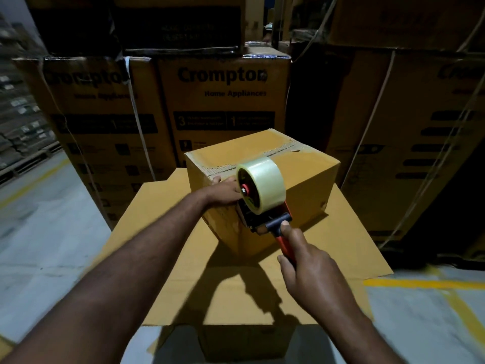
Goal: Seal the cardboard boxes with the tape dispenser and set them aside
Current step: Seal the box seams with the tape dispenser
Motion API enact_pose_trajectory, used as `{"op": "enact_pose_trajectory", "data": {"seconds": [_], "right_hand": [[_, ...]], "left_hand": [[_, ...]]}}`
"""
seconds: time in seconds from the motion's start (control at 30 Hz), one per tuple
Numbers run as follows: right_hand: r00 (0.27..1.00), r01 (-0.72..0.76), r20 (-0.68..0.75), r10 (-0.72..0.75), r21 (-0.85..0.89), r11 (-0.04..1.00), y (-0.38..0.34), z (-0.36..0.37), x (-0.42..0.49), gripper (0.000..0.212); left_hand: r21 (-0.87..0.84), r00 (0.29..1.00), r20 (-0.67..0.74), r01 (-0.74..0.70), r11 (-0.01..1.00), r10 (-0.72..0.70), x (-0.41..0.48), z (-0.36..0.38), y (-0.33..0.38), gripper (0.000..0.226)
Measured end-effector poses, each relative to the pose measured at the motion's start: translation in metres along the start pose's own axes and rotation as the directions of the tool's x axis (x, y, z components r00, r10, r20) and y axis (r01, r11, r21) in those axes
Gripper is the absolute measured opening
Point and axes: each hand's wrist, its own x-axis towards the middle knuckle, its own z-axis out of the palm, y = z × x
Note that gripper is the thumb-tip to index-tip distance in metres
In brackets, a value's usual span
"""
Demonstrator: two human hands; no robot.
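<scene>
A small brown cardboard box (301, 179) stands on a wide flat sheet of cardboard (162, 271), with clear tape along its top seam. My right hand (304, 261) grips the red handle of the tape dispenser (262, 206), whose clear tape roll sits at the box's near top edge. The dispenser's head lies against the box's near side. My left hand (225, 191) rests on the near top edge of the box, just left of the roll, partly hidden by it.
Tall printed appliance cartons (223, 101) bound with straps stand stacked close behind and to the right (420, 153). Grey concrete floor (39, 232) with yellow lines lies on both sides. Another box (246, 340) supports the cardboard sheet from below.
</scene>
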Motion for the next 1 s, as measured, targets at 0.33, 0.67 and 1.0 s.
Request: {"op": "enact_pose_trajectory", "data": {"seconds": [0.33, 0.67, 1.0], "right_hand": [[0.998, -0.062, 0.011, 0.062, -0.003, 0.998, 0.016, 0.010, -0.028, 0.063], [0.991, -0.131, -0.001, 0.131, 0.027, 0.991, 0.016, 0.023, -0.016, 0.056], [0.998, -0.053, -0.042, 0.048, -0.135, 0.989, -0.005, 0.029, -0.001, 0.058]], "left_hand": [[0.099, 0.999, 0.050, -0.004, 0.995, -0.001, -0.004, -0.002, 0.008, 0.068], [-0.094, 0.994, -0.025, -0.107, 0.990, 0.105, -0.012, 0.029, -0.018, 0.052], [-0.148, 0.992, -0.127, -0.030, 0.989, 0.011, -0.021, 0.040, -0.018, 0.051]]}}
